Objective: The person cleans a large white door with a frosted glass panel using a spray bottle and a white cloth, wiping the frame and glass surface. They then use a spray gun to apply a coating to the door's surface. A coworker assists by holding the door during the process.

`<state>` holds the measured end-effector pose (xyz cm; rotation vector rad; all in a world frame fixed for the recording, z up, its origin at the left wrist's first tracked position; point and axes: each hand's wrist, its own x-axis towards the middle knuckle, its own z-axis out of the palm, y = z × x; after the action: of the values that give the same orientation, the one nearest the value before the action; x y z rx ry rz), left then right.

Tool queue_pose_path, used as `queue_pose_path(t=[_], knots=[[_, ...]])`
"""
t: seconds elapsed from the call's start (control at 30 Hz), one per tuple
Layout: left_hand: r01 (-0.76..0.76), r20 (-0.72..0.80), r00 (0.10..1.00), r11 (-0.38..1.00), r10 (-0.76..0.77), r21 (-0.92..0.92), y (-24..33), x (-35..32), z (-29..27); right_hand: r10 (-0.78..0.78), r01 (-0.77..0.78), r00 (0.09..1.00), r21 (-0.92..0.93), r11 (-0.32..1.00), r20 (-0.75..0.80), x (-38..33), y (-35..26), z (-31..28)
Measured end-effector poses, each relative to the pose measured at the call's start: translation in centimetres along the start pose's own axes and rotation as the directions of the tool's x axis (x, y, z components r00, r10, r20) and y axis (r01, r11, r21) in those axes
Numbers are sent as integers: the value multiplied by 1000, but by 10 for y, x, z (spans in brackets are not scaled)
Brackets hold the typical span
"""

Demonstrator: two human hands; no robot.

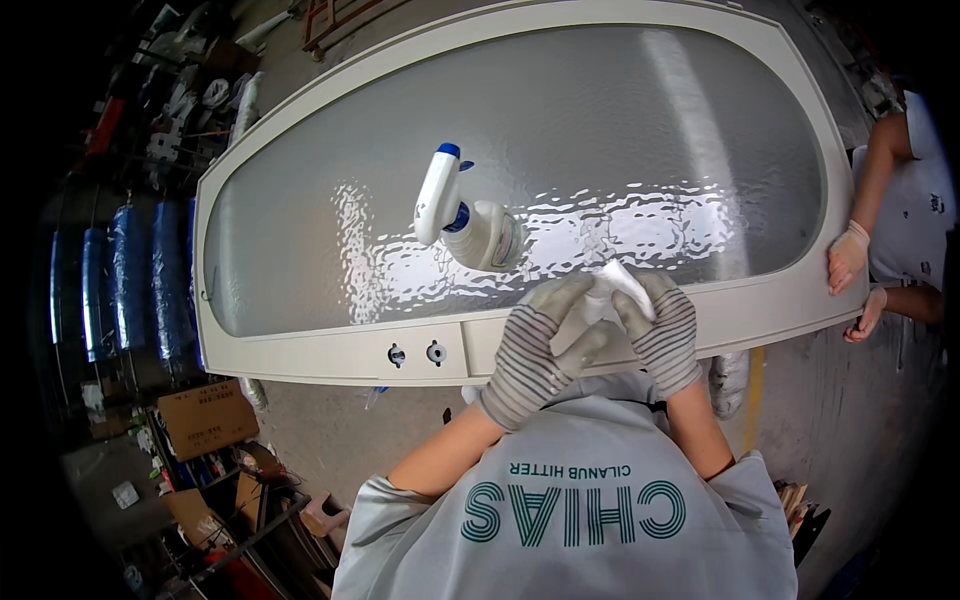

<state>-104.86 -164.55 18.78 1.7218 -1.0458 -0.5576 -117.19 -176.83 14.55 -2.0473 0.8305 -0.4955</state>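
Note:
A cream-framed door (330,352) with a frosted, rippled glass panel (600,150) lies flat in front of me. A white spray bottle (462,218) with a blue nozzle stands on the glass. Both my hands wear striped grey gloves. My left hand (535,345) and my right hand (665,330) together grip a white folded cloth (612,285) at the door's near rail, just right of the bottle.
Two round lock holes (416,353) sit in the near rail. Another person's gloved hands (850,262) hold the door's right end. Blue wrapped rolls (130,270) stand at the left; cardboard boxes (208,418) and clutter lie at the lower left.

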Motion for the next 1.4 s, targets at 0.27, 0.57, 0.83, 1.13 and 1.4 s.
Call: queue_pose_path(t=[0.27, 0.57, 0.83, 1.13, 1.4], knots=[[392, 139, 906, 669, -399, -632, -28, -14, 1, -100, 51, 988, 357, 933, 120, -14, -15, 26], [146, -299, 904, 877, -306, -457, -40, -25, -18, 153, -395, 893, 574, 718, 424, 1, -17, 22], [-61, -413, 911, 989, -1, -136, -73, 52, -77, 232, -466, 876, 866, 180, 423, 30, -5, 5], [-328, 326, 912, 919, 248, 217, -12, 113, -25, 294, -304, 923, 940, 158, 249, 46, 3, -25], [-473, 578, 767, 855, 280, 213, 11, 135, 17, 324, -237, 936, 924, 300, 135, 41, 23, -38]])
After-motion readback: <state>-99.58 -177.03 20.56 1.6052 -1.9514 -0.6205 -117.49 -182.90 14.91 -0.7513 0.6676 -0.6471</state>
